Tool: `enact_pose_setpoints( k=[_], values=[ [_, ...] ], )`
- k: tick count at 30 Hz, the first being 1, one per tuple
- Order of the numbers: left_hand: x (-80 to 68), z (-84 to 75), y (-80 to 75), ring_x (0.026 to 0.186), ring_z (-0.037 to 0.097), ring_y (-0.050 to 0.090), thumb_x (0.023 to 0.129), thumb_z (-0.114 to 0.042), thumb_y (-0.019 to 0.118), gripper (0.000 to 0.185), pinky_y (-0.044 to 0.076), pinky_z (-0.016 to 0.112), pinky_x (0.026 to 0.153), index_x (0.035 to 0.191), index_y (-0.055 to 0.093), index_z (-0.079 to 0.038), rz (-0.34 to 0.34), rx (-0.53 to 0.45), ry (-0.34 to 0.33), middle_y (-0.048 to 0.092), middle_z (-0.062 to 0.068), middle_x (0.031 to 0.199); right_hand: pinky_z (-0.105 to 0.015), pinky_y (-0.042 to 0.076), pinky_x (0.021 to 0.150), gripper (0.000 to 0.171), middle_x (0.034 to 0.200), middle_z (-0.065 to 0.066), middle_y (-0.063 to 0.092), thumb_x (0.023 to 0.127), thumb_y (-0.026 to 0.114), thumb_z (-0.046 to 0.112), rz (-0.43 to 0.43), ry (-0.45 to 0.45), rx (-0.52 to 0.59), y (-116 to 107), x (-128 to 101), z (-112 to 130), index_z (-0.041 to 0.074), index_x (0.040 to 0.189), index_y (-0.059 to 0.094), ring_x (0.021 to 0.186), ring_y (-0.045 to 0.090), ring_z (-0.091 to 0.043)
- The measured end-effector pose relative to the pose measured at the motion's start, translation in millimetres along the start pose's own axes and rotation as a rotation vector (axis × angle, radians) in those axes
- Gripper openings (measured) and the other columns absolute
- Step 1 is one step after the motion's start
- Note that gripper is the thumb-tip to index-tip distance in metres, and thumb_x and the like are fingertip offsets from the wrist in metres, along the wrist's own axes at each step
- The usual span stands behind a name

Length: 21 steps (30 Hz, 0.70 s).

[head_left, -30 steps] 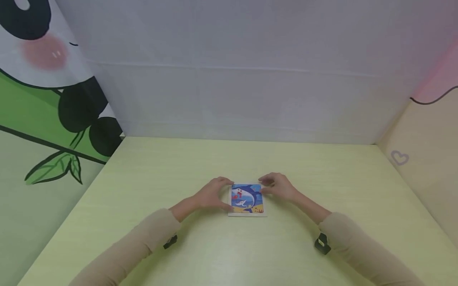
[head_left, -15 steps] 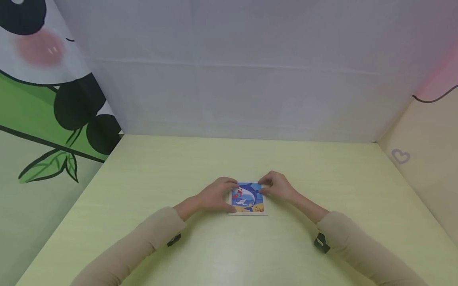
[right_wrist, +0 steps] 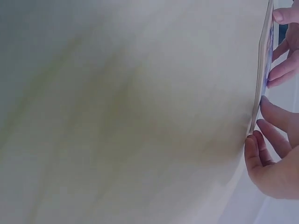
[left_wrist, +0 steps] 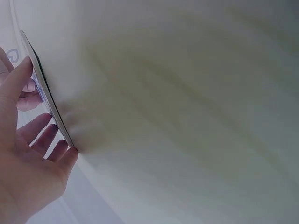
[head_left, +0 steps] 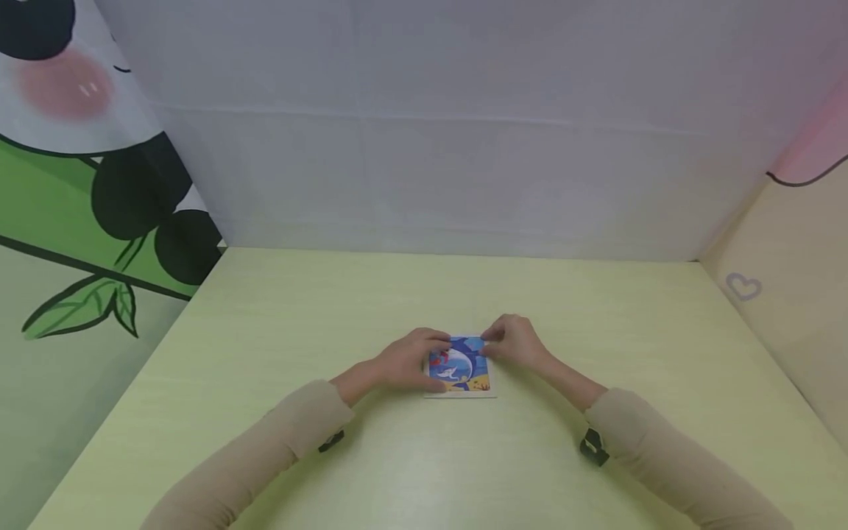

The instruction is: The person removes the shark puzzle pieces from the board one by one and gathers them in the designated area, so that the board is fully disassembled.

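Nearest my head camera, the left sleeve (head_left: 258,456) and the right sleeve (head_left: 676,460) are slanting inward over the table (head_left: 424,471), both beige. A dark gadget (head_left: 331,442) is showing beneath the left cuff, and a second dark gadget (head_left: 594,447) is hanging under the right one.

Past the cuffs, I am seeing the left hand (head_left: 405,361) bending its fingers in a wide arch, thumb and fingertips well apart, and holding the left part of the board (head_left: 472,368) between them: the thumb is resting toward the near edge, the fingers toward the far one. The right hand (head_left: 520,344) is nearly closing thumb and forefinger, and is pinching the board's far right corner. My right wrist camera is showing that thumb against the printed face and other fingertips at the edge; I cannot tell how firmly either hand is pressing.

The board is lying on the table, midway between the arms, and is showing a blue sea creature, a smaller one below it, and yellow sand inside a pale border.

Farther off, a mural (head_left: 40,177) is covering the left wall, a purple heart (head_left: 744,287) is marking the right wall (head_left: 798,250), and a creased pale sheet (head_left: 430,169) is standing behind the table.
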<state>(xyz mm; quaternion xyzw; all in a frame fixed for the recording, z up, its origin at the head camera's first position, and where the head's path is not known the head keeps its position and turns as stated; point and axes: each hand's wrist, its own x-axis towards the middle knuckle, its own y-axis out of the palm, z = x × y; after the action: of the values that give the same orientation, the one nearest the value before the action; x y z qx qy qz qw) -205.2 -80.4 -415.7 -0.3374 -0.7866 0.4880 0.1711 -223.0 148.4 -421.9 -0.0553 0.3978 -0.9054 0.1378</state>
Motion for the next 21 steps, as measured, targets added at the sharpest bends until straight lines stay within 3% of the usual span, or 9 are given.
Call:
enact_pose_setpoints(
  k=[11,21],
  values=[
    [2.0,-1.2,1.7,0.130,0.024,0.030,0.076,-0.040,0.070,0.068,0.034,0.039,0.102,0.130,0.048,-0.005,0.033,0.039,-0.006,0.039,0.005,0.139,-0.033,0.049,0.072,0.023,0.082,-0.010,0.066,0.068,0.077,0.008,-0.022,0.028,0.011,0.9,-2.1,3.8,-0.003,0.087,0.070,0.078,0.059,-0.021],
    [2.5,-3.2,2.5,0.130,0.026,0.029,0.076,-0.042,0.069,0.070,0.033,0.041,0.102,0.131,0.047,-0.005,0.050,0.049,-0.012,0.038,0.006,0.140,-0.031,0.049,0.071,0.025,0.084,-0.007,0.066,0.067,0.079,0.011,0.033,0.139,0.024,-1.2,3.3,5.1,0.000,0.087,0.070,0.079,0.057,-0.019]
  ],
)
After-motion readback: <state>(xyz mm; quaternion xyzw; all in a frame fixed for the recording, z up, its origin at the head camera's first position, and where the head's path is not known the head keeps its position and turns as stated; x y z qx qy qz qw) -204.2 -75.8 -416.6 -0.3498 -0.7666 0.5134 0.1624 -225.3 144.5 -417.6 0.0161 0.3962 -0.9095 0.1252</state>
